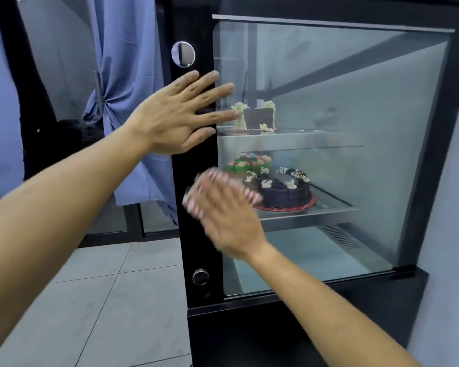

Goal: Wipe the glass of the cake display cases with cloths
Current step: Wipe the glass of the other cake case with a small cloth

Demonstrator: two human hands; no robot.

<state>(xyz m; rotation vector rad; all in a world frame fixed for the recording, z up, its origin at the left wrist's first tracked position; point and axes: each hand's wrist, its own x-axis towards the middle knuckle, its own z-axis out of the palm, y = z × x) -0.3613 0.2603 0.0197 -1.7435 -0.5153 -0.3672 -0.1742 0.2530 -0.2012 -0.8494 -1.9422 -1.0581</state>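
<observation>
Right, nearest the camera, the right hand (229, 218) lies flat over a red-and-white patterned cloth (196, 192), fingers straight, pressing it where the black post (196, 234) meets the lower glass (342, 115). The hand and cloth are blurred, so the cloth's edges are hard to read. Just below on that post sits a small round knob (201, 276), apart from the hand.

Up a little, the left hand (175, 117) is spread wide and relaxed, palm on the post, fingertips crossing onto the glass edge, gripping nothing. Above it, a round silver lock (183, 54) is set into the post.

Behind the glass of the display case (440, 154), the right hand and cloth partly cover the view of a dark chocolate cake (286, 192) on a red board on the lower shelf, with a cake decorated in green and pink (249, 162) just behind it. On the shelf above, a cut cake with cream trim (255, 117) stands just beyond the left fingertips. A vent grille (342, 237) shows at the case floor.

Off to the left, grey floor tiles (104, 300), then a blue curtain (127, 75) gathered beside a dark door frame.
</observation>
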